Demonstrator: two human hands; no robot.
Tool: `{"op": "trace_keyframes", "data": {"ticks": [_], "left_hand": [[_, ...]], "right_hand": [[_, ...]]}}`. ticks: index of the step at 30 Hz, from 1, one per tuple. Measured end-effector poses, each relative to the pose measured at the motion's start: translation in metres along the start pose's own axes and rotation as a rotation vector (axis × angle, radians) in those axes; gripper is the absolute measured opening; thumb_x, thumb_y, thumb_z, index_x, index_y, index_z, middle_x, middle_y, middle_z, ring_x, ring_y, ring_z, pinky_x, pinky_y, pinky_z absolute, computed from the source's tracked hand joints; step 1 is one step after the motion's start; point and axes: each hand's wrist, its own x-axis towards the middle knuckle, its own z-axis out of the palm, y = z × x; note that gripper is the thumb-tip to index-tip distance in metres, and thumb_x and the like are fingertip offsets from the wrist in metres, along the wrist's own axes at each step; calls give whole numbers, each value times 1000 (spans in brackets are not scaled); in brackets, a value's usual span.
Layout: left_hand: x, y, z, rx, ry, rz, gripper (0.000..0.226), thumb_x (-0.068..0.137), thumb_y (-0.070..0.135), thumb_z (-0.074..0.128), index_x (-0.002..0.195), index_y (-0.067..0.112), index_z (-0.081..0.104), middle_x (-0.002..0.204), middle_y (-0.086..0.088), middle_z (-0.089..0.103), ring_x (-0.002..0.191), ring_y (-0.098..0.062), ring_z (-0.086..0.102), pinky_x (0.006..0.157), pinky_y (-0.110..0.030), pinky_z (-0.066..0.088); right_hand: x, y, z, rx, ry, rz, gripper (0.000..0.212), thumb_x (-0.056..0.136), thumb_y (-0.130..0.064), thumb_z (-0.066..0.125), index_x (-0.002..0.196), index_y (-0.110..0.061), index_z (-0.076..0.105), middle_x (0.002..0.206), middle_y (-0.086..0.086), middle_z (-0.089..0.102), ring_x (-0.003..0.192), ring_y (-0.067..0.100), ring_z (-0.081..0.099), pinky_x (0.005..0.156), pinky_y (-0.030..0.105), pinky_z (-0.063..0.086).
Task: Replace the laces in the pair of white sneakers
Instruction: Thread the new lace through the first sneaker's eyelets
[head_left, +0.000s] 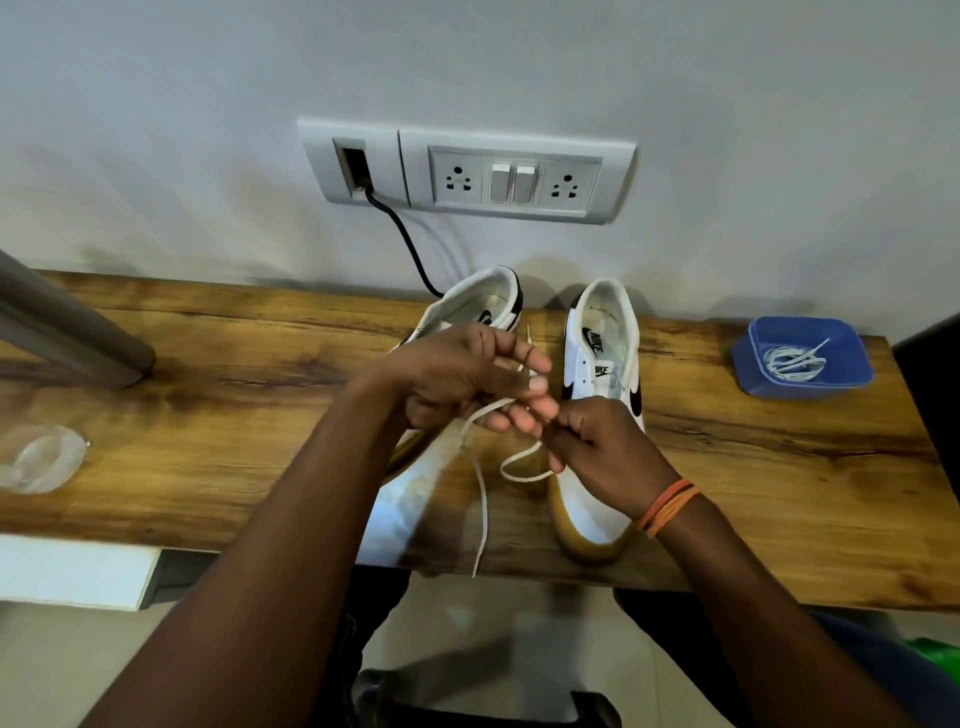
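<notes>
Two white sneakers with black swooshes and tan soles stand on the wooden table, heels toward the wall. The left sneaker (470, 306) is mostly hidden behind my left hand (467, 376); the right sneaker (597, 358) has no lace in its eyelets. A white lace (480, 499) runs through both hands above the shoes. My left hand holds it between curled fingers, one tip sticking up. My right hand (597, 447) pinches the lace just beside the left fingers. A loop hangs below it, and a long end dangles past the table's front edge.
A blue plastic tub (758, 374) at the right holds another coiled white lace (792, 359). A clear plastic wrapper (41, 457) lies at the left edge. A grey post (67, 332) slants at far left. A black cable (410, 244) runs from the wall socket panel (519, 174).
</notes>
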Motion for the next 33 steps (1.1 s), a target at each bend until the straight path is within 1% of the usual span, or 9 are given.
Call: {"op": "trace_keyframes", "data": {"ticks": [6, 8, 11, 13, 19, 23, 27, 30, 33], "left_hand": [[-1, 4, -8, -118, 7, 69, 28, 77, 7, 66, 105, 5, 63, 88, -16, 73, 61, -15, 69, 48, -19, 55], [5, -1, -5, -20, 11, -1, 25, 77, 7, 68, 101, 5, 61, 87, -16, 74, 62, -16, 70, 49, -20, 56], [13, -9, -1, 62, 2, -87, 23, 85, -1, 67, 101, 6, 52, 88, -21, 73, 63, -21, 71, 48, -23, 56], [16, -12, 1, 35, -36, -108, 25, 87, -4, 65, 101, 7, 47, 86, -23, 72, 61, -23, 72, 47, -24, 57], [9, -4, -4, -88, -100, -46, 29, 78, 4, 67, 104, 6, 55, 88, -21, 72, 62, -21, 72, 51, -25, 59], [5, 1, -4, -104, -85, 9, 28, 77, 7, 66, 105, 9, 65, 90, -17, 73, 64, -17, 72, 51, -23, 58], [13, -7, 0, -21, -22, -71, 30, 79, 5, 69, 108, 1, 62, 93, -21, 72, 67, -21, 73, 56, -26, 60], [18, -13, 1, 18, 9, -133, 19, 87, -2, 65, 104, 2, 57, 90, -24, 71, 66, -24, 73, 53, -27, 60], [20, -14, 2, 8, -22, -147, 18, 87, -4, 65, 95, 7, 53, 89, -25, 71, 65, -25, 72, 52, -28, 60]], "right_hand": [[-4, 12, 24, -355, -241, 106, 37, 92, -31, 62, 57, -24, 51, 69, 3, 54, 76, 30, 62, 64, 32, 41], [-2, 3, 16, -231, -132, 46, 8, 85, -29, 70, 93, -26, 67, 73, -9, 63, 74, 12, 64, 66, 28, 48], [2, -2, -1, -9, 40, -5, 49, 86, -20, 70, 131, -29, 54, 73, -21, 60, 69, -3, 59, 64, 10, 42], [0, -9, -4, -17, 54, -115, 24, 90, -16, 60, 104, -35, 63, 69, -14, 59, 67, 3, 59, 61, 17, 44], [-4, 6, 9, -199, -121, 72, 36, 94, -23, 53, 58, -28, 50, 68, 5, 66, 67, 22, 65, 67, 40, 53], [-11, 11, 24, -304, -261, 145, 38, 95, -24, 58, 63, -27, 38, 74, 0, 55, 79, 28, 61, 67, 27, 36], [-3, 0, 4, -126, -132, 88, 35, 84, -19, 73, 66, -35, 48, 55, -17, 51, 58, -1, 52, 59, 11, 34], [1, -3, -2, 19, 87, 16, 23, 84, -12, 69, 104, -24, 68, 63, -8, 58, 62, 6, 55, 58, 16, 41], [-1, -4, 2, -4, 119, -84, 13, 85, -11, 58, 85, -19, 67, 66, -3, 61, 64, 9, 57, 59, 31, 48]]}}
